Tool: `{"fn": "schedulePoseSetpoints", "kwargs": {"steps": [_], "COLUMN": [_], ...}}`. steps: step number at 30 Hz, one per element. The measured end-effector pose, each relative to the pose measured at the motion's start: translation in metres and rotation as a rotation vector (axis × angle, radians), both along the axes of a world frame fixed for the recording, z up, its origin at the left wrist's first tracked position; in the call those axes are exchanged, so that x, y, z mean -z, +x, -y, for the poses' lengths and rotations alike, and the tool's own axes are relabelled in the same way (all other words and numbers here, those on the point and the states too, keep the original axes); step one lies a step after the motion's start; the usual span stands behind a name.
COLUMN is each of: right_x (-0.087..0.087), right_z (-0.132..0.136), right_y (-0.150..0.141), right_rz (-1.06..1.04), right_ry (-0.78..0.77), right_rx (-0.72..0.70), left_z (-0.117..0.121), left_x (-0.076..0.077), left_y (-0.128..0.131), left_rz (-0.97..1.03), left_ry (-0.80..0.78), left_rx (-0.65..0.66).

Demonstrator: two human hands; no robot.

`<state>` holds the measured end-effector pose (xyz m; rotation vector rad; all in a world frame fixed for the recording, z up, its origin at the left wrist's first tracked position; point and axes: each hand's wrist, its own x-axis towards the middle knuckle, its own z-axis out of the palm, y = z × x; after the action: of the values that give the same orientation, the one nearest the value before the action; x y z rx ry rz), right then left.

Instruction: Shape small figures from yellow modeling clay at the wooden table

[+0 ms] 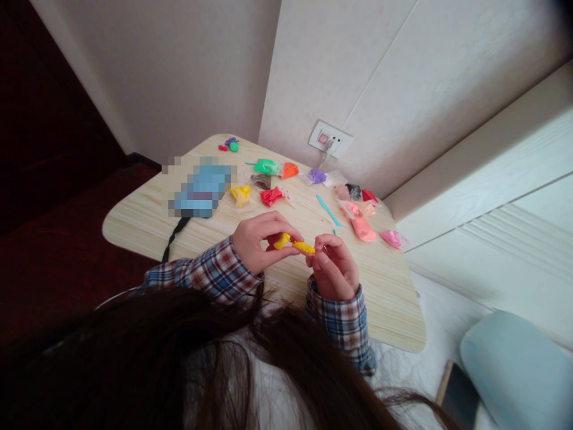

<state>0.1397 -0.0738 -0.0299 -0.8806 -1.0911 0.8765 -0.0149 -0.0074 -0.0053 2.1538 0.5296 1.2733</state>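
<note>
My left hand (255, 242) is closed, thumb and forefinger pinching one end of a small bumpy yellow clay piece (304, 247), shaped rather like a corn cob. A smoother lump of yellow clay (282, 240) sits within the curl of the same hand. At the bumpy piece's other end, the fingertips of my right hand (336, 272) are pinched together on it. Both hands are above the near part of the wooden table (385, 298). Beyond them lies a turquoise modelling tool (329, 210), flat on the tabletop.
Bags of yellow clay (240, 195), red clay (271, 196), green clay (267, 167) and coral clay (362, 228) lie across the table. Small shaped clay pieces (233, 146) sit at the far corner. A blurred blue object (203, 188) is on the left. A wall socket (330, 138) holds a plug.
</note>
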Motion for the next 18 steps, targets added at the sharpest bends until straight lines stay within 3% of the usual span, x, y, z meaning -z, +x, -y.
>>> {"fn": "schedulePoseSetpoints", "kwargs": {"steps": [9,18], "right_x": [0.0061,0.0067], "right_z": [-0.0052,-0.0061], "right_y": [0.0068,0.0057], "right_rz": [0.075,0.179], "right_ry": [0.044,0.046], "right_rx": [-0.051,0.025], "left_z": [-0.0004,0.0005], "left_x": [0.0001,0.0019], "left_y": [-0.0002,0.002], "left_rz": [-0.023,-0.016], "left_ry": [-0.007,0.04], "left_rx": [0.0,-0.011]}}
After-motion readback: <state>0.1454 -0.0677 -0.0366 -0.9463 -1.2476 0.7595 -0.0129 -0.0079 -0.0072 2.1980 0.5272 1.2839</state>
